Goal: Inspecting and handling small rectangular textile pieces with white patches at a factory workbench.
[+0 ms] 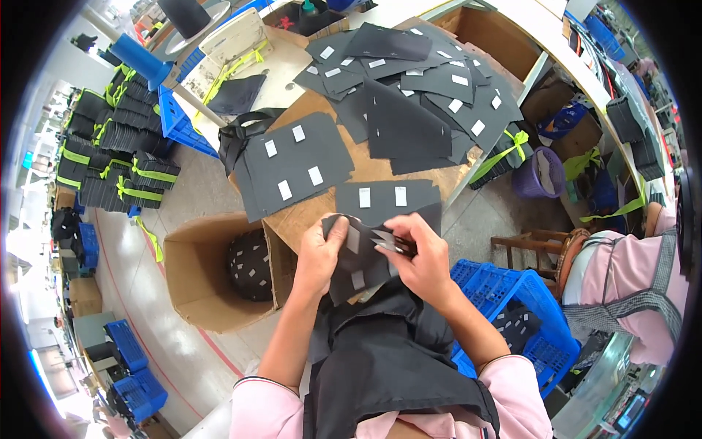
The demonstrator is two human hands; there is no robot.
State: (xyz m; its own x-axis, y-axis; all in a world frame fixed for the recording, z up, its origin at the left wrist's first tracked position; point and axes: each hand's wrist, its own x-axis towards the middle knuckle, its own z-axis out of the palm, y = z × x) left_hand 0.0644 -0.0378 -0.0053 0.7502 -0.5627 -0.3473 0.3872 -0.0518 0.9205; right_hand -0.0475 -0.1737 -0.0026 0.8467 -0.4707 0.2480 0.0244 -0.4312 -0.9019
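The thumb and fingers (338,231) of the left hand (316,257) pinch the top of a black cloth piece (368,257) with white labels, held in front of the table's near edge. The right hand (426,257) grips small snips (385,240), fingers curled round them, their pointed blades apart at the cloth. Below lies a black apron (402,377). A blue crate (545,304) stands to the right, an open cardboard box (191,289) to the left. On the brown table (358,155), a two-label piece (382,197) lies at the near right corner; a four-label stack (295,161) overlaps the left edge; a loose heap (409,128) covers the far right part.
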